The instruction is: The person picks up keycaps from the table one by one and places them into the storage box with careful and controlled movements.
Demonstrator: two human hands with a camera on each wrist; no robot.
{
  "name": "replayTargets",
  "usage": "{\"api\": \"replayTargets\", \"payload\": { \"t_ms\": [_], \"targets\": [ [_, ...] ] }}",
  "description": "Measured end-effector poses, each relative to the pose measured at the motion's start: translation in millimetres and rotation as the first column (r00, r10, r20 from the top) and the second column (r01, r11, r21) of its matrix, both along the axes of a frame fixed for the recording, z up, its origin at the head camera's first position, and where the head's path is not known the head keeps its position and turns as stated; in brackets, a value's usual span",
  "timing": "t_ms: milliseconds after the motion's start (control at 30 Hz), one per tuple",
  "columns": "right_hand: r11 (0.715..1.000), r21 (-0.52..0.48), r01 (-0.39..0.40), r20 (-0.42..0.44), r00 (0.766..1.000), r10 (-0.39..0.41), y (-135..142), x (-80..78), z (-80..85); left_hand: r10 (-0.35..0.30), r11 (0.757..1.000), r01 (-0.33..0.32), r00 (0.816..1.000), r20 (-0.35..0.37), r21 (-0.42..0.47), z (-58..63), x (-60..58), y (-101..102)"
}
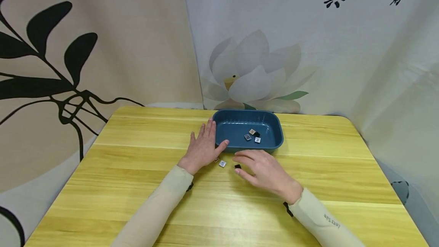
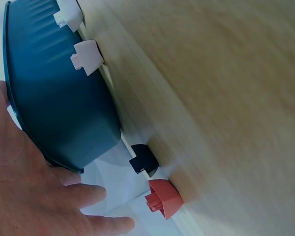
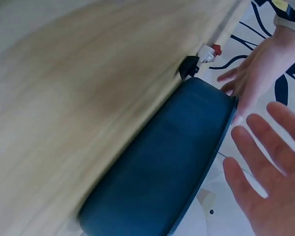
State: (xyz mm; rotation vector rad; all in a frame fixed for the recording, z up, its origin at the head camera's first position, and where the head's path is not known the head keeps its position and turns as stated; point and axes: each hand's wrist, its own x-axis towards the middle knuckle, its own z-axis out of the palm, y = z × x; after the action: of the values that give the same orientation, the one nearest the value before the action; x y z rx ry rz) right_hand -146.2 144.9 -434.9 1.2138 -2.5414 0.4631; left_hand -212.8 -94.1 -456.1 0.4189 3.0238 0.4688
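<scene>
My left hand (image 1: 202, 148) lies at the left end of a blue tray (image 1: 247, 148), fingers straight and spread along its rim, thumb toward the front corner. My right hand (image 1: 265, 170) hovers before the tray's front wall, fingers loosely bent and apart with nothing between them. Just by its thumb sits a black keycap (image 1: 237, 166). A white keycap (image 1: 222, 163) lies between the hands, and an orange-red keycap (image 1: 216, 159) shows partly beneath the left thumb. In the left wrist view a red keycap (image 2: 165, 197) shows its stem.
Inside the tray are several keycaps: a beige one (image 1: 252, 131), a black one (image 1: 257, 134), a grey one (image 1: 247, 137) and a white one (image 1: 257, 140). The wooden table (image 1: 113, 186) meets a printed curtain (image 1: 154, 48) behind the tray.
</scene>
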Motion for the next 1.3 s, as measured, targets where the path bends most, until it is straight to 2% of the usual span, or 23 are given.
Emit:
{"api": "replayTargets", "payload": {
  "t_ms": [200,300,600,733,1033,1300],
  "targets": [
    [0.987,0.134,-0.092,0.056,0.995,0.085,1.6,2.2,-6.9,0.003,1.000,-0.003,1.000,0.002,0.010,1.1,0.7,0.2],
    [0.974,0.196,-0.117,0.097,0.990,0.099,1.5,3.3,-9.8,0.006,1.000,-0.006,1.000,0.001,0.005,0.8,1.0,0.0],
    [0.954,0.281,-0.105,0.214,0.976,0.044,-1.3,5.9,-13.0,0.009,1.000,-0.009,1.000,0.010,0.000,0.6,1.2,-0.2],
    [0.953,0.286,-0.100,0.246,0.969,0.028,-3.7,6.0,-15.0,0.005,1.000,-0.005,1.000,0.008,-0.009,1.6,1.8,0.1],
    [0.948,0.311,-0.060,0.208,0.978,-0.006,-7.8,4.3,-18.1,0.004,1.000,-0.004,1.000,0.015,-0.007,3.0,2.5,-0.1],
    [0.951,0.308,-0.036,0.140,0.990,-0.008,-13.2,2.6,-21.1,0.002,1.000,-0.002,1.000,0.013,-0.002,3.8,1.8,-0.1]
  ]
}}
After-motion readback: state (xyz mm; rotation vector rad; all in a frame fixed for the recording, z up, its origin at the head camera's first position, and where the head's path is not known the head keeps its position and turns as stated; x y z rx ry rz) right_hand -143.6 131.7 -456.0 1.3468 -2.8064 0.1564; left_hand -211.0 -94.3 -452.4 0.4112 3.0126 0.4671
